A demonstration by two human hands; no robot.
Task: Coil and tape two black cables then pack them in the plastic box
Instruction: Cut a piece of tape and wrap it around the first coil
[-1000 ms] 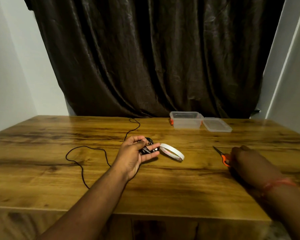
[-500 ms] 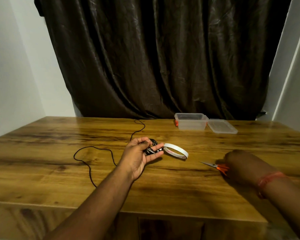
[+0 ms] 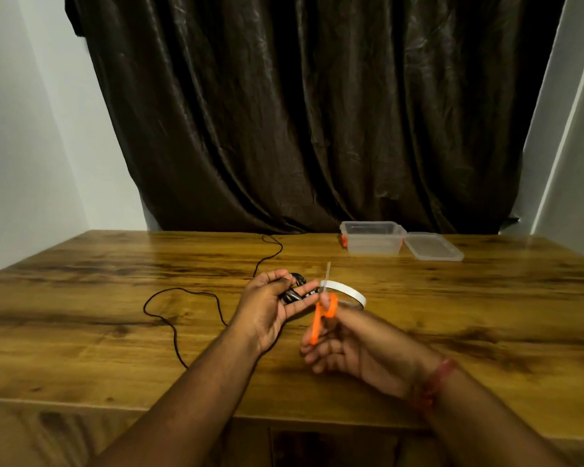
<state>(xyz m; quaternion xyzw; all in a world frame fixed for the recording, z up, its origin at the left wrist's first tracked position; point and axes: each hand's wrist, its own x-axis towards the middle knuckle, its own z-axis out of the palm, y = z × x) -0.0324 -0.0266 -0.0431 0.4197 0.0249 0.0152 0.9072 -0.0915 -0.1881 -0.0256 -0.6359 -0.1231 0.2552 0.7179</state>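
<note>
Beside the tape (image 3: 343, 293), scissors (image 3: 322, 315) have just been brought by the right hand (image 3: 348, 348); the coil (image 3: 295, 291) is gripped by the left hand (image 3: 268, 306), so cutting seems next.

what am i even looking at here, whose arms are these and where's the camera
No machine here: these are a person's two bare arms, filmed by a camera worn on their head, looking forward and down at a wooden table. The left hand holds a coiled black cable. The right hand holds orange scissors, blades pointing away, next to a roll of white tape. A second black cable lies loose on the table. At the far edge stands an open plastic box with its lid beside it.
</note>
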